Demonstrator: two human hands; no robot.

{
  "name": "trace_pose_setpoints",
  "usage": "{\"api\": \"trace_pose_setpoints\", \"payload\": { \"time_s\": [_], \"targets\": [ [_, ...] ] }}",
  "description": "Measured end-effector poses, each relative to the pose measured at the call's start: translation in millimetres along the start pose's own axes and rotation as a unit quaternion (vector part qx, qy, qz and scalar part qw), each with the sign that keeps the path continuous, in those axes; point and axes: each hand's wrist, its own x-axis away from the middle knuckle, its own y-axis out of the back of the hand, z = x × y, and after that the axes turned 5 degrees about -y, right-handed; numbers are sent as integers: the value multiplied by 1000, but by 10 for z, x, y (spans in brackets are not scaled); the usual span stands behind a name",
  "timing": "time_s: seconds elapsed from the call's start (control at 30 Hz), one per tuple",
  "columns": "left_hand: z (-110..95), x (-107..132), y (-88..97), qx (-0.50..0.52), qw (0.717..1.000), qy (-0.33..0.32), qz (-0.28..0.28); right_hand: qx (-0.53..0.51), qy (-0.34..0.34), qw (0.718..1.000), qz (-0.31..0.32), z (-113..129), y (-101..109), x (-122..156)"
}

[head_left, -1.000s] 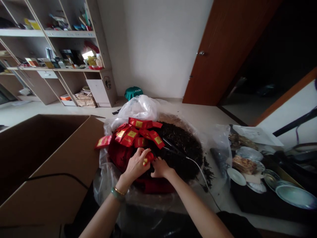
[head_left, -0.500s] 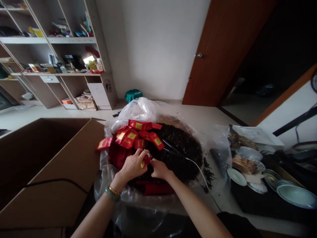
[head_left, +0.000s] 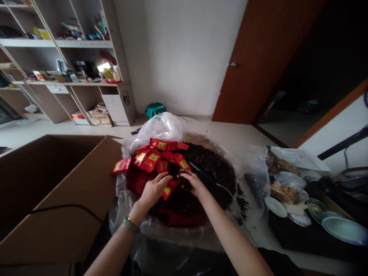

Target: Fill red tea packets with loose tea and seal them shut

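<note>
My left hand [head_left: 155,190], with a bracelet at its wrist, grips a small red packet [head_left: 170,188] with a yellow label, fingers closed at its upper end. Just right of it my right hand [head_left: 194,184] has curled fingers with dark bits of dried tea leaves at the fingertips, close to the packet's upper end. Both hands are over a wide heap of dark dried tea leaves [head_left: 215,161] in a plastic-lined round container. Several more red packets [head_left: 151,160] are piled on the heap's left side. A flat stack of red packets [head_left: 184,218] lies at the near edge.
A slim black tool [head_left: 202,172] with a white cable lies on the leaves. The plastic liner [head_left: 163,128] bunches up behind. To the left stands an open cardboard box [head_left: 77,199]. Bowls [head_left: 343,226] and bagged goods [head_left: 284,191] sit at the right. Spilled leaves [head_left: 243,201] lie beside the container.
My right hand has moved slightly up and right from the packet, and dark leaves now show at its fingers. My left hand still holds the packet, whose label is now more visible.
</note>
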Motion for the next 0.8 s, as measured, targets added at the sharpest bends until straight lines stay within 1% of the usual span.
{"api": "trace_pose_setpoints", "payload": {
  "time_s": [0.07,0.17,0.27,0.4,0.5,0.6,0.7,0.8],
  "targets": [
    [22,5,-45,2,1000,-9,-16,-53,-7,999,-6,61,-23,23],
    [5,-18,-72,3,1000,-12,-12,-160,-14,987,-11,182,-37,68],
    [-78,-91,-40,3,1000,-3,7,-235,11,972,3,308,-56,153],
    [-222,-237,13,2,999,1,46,-290,48,956,21,393,-151,297],
    [-279,-320,-9,40,998,2,47,-279,67,958,13,370,-251,353],
    [-272,-341,-66,111,994,9,10,-252,102,962,-3,306,-320,339],
    [-231,-318,-97,187,982,11,-26,-217,133,967,1,243,-348,300],
    [-195,-294,-75,241,970,14,-36,-169,148,974,9,199,-357,277]
  ]
}}
